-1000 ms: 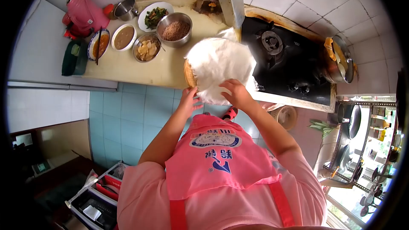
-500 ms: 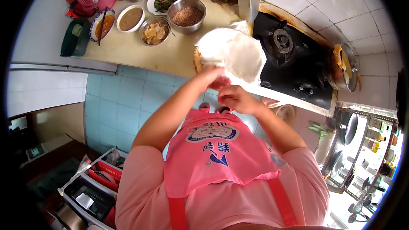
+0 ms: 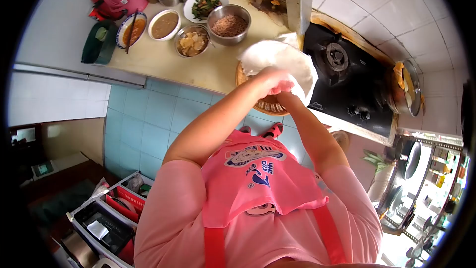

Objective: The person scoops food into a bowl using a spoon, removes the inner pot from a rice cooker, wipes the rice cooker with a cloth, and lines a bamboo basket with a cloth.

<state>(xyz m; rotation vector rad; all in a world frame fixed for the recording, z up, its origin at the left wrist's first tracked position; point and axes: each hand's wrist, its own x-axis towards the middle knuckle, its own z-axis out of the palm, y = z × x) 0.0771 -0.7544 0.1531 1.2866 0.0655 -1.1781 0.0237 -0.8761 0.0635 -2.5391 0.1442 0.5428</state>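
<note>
A white cloth point(image 3: 287, 58) covers most of a round wicker basket point(image 3: 270, 106) at the counter's front edge, beside the stove. Its near edge is folded back, so the basket's woven near side shows. My left hand point(image 3: 272, 80) is closed on the cloth at this edge. Close against it, my right hand point(image 3: 288, 98) reaches in from the right at the same edge. The right fingers are mostly hidden under the left hand and the cloth, so their grip is not visible.
The black gas stove point(image 3: 354, 79) adjoins the basket, with a metal pot point(image 3: 415, 89) at its far right. On the counter stand a steel bowl of minced filling point(image 3: 244, 33), a bowl of pale slices point(image 3: 179, 44), a plate of greens point(image 3: 223, 1) and a soup bowl point(image 3: 155, 33).
The cloth's near edge has been drawn up and away, baring the basket's near side. My hands have moved further in over the basket and closer together. The view has shifted slightly.
</note>
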